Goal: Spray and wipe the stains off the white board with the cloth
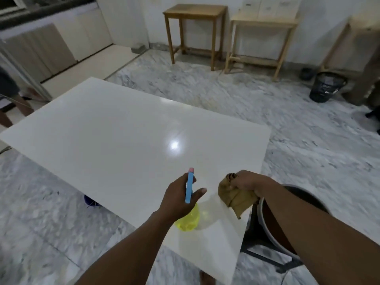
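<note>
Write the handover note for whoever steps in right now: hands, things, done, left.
The left hand holds the spray bottle over the white board near its front edge, nozzle pointing away.
The right hand grips the brown cloth at the board's near right corner.
The board lies flat; no stains show plainly.
Done: both tools in hand.
Left: spray, then wipe.

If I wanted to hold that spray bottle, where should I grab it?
I'd take the spray bottle round its neck, just under the blue spray head, from behind, as the left hand does: the yellow body below bulges wide, and the head points forward.
</note>
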